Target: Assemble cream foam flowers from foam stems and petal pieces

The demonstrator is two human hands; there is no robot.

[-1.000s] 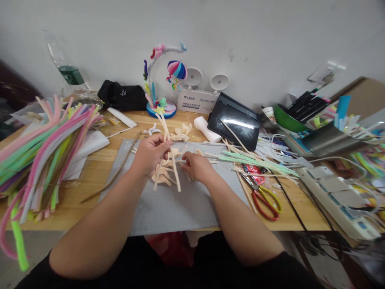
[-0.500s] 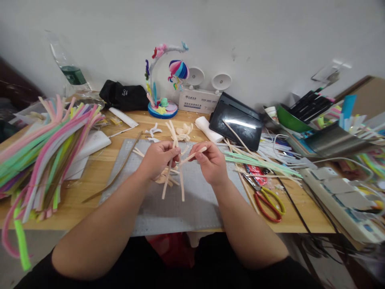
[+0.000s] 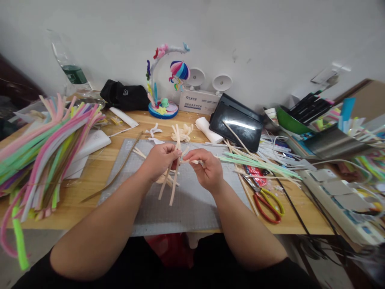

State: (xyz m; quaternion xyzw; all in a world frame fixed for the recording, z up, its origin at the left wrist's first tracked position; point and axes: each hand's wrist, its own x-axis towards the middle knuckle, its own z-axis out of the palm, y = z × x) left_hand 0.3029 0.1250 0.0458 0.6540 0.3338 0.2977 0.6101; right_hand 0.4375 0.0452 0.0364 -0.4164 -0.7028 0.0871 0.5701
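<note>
Over the grey cutting mat (image 3: 183, 216), my left hand (image 3: 159, 162) pinches several cream pipe cleaners (image 3: 174, 185) where they cross, their ends sticking out above and below the fingers. My right hand (image 3: 208, 168) is closed, thumb against fingers, on a cream pipe cleaner that runs across from the left hand's bunch; the fingers partly hide it. More cream pieces (image 3: 165, 180) lie on the mat under and behind my left hand. A looped cream pipe-cleaner shape (image 3: 183, 131) rests at the mat's far edge.
A thick bundle of coloured pipe cleaners (image 3: 57, 152) hangs over the left front edge. Pliers with red and yellow handles (image 3: 269, 205) lie on the right, near mint stems (image 3: 249, 161) and a power strip (image 3: 343, 204). At the back stand a colourful arch ornament (image 3: 164, 110) and a black tablet-like device (image 3: 237, 124).
The crossed pipe cleaners have tilted, their lower ends swinging left. My right hand has moved slightly left, closer to my left hand, and the stem in it now points less upward.
</note>
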